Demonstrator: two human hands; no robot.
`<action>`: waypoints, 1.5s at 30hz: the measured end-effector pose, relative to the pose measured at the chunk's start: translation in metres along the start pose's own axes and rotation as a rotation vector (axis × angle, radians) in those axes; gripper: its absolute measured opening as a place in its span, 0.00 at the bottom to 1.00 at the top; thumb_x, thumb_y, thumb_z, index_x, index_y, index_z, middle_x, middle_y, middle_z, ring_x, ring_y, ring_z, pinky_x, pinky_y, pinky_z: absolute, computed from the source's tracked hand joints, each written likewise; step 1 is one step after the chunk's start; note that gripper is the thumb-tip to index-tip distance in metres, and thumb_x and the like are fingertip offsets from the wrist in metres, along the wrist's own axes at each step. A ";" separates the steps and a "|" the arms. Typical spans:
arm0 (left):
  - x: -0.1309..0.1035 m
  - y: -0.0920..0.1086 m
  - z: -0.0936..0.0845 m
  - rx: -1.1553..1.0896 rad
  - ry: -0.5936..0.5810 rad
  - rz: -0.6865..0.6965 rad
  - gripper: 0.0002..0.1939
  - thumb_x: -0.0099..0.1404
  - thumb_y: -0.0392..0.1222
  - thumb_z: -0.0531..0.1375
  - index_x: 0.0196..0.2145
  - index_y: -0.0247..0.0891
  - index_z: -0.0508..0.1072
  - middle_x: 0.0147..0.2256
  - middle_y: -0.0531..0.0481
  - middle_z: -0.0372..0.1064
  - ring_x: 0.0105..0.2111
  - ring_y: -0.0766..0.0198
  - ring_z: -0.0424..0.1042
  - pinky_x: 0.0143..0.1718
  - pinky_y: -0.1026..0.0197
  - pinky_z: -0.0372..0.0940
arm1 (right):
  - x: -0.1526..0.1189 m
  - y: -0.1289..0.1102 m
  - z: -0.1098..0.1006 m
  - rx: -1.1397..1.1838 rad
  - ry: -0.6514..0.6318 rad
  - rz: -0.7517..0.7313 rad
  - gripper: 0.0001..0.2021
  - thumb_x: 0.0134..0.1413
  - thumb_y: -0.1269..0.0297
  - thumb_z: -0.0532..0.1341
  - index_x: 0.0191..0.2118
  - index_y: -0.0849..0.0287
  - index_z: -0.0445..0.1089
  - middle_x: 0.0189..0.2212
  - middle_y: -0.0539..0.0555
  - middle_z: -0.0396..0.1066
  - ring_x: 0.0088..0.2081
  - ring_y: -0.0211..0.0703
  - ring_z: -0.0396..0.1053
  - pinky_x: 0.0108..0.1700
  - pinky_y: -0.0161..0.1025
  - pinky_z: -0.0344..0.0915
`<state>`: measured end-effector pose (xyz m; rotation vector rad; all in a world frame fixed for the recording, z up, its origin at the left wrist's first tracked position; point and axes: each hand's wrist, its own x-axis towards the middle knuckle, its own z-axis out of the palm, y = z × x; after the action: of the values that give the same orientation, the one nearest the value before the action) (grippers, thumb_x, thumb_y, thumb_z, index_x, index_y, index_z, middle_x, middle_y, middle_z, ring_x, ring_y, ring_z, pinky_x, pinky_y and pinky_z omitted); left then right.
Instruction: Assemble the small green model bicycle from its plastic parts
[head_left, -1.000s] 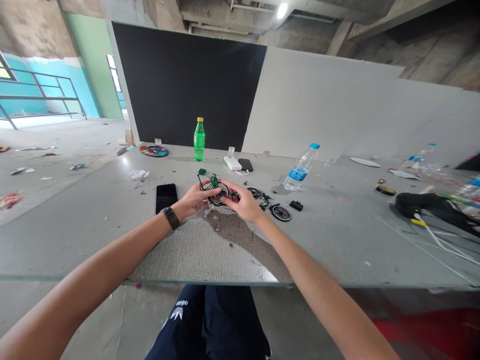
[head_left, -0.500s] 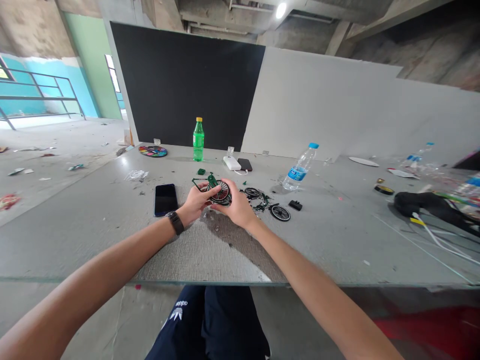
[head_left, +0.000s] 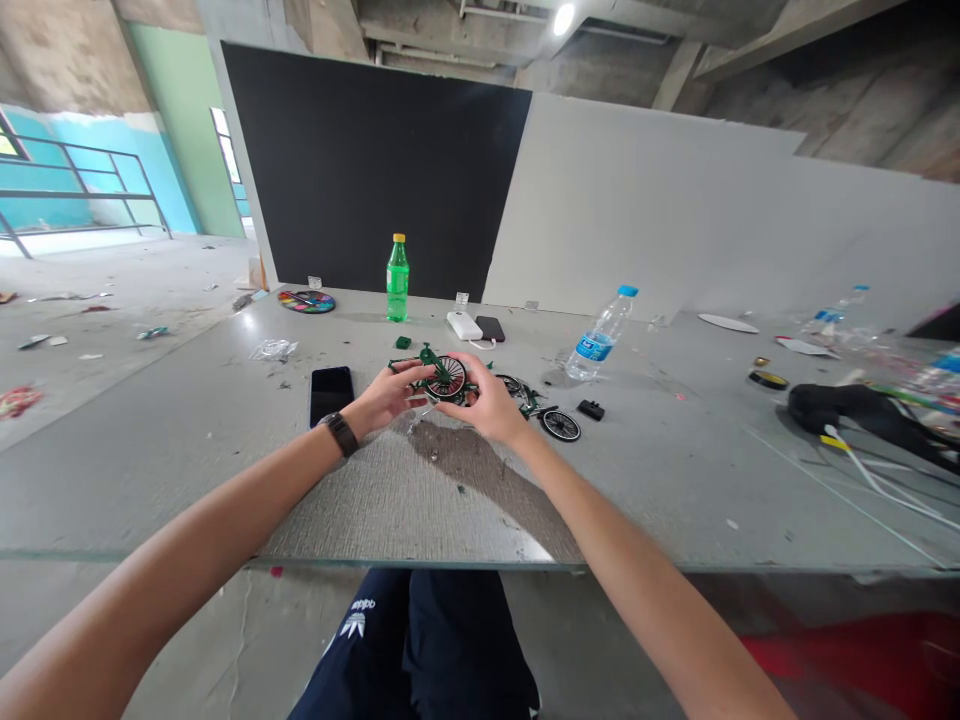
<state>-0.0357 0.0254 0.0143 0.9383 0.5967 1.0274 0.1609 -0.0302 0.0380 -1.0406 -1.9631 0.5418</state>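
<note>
A small green model bicycle part with a black spoked wheel [head_left: 448, 380] is held up above the table between my two hands. My left hand [head_left: 386, 398], with a dark watch on its wrist, grips its left side, fingers along the green frame. On the right side, my right hand [head_left: 486, 402] pinches the wheel's edge between thumb and fingers. Just right of my right hand lie more green and black bicycle parts, among them a loose-looking wheel [head_left: 561, 424]; my hand partly hides them. A small green piece [head_left: 403, 343] rests behind my hands.
Left of my hands lies a phone [head_left: 331, 392]. Farther back stand a green bottle [head_left: 397, 280], a white power bank [head_left: 463, 325] and a tilted water bottle [head_left: 600, 338]. A black block [head_left: 591, 410] lies to the right, with cables and a black strap [head_left: 847, 405] beyond.
Both hands have shifted slightly right with the held bicycle part, which has turned a little. My right hand now covers more of the parts on the table, and the left fingers are straighter.
</note>
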 end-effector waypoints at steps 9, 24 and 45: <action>0.002 0.025 -0.017 -0.028 -0.130 -0.086 0.15 0.60 0.52 0.65 0.32 0.35 0.77 0.34 0.40 0.78 0.37 0.51 0.75 0.43 0.46 0.69 | 0.000 -0.008 -0.013 -0.037 -0.073 0.016 0.37 0.51 0.59 0.69 0.66 0.51 0.57 0.55 0.59 0.70 0.46 0.51 0.73 0.43 0.48 0.75; -0.008 0.021 -0.004 0.479 -0.299 0.077 0.18 0.59 0.48 0.70 0.42 0.34 0.76 0.37 0.41 0.75 0.30 0.61 0.74 0.33 0.58 0.69 | -0.003 -0.006 -0.021 -0.102 -0.182 -0.036 0.39 0.53 0.63 0.67 0.69 0.45 0.56 0.63 0.55 0.65 0.55 0.55 0.71 0.50 0.50 0.75; -0.003 0.008 -0.007 0.534 -0.216 0.159 0.14 0.59 0.47 0.70 0.38 0.35 0.81 0.36 0.41 0.77 0.34 0.60 0.75 0.31 0.63 0.67 | 0.002 0.004 -0.022 -0.044 -0.162 0.001 0.25 0.65 0.60 0.59 0.66 0.50 0.62 0.42 0.55 0.78 0.43 0.48 0.76 0.50 0.53 0.72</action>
<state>-0.0463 0.0272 0.0179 1.5661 0.6332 0.9035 0.1803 -0.0261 0.0485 -1.0529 -2.1245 0.6023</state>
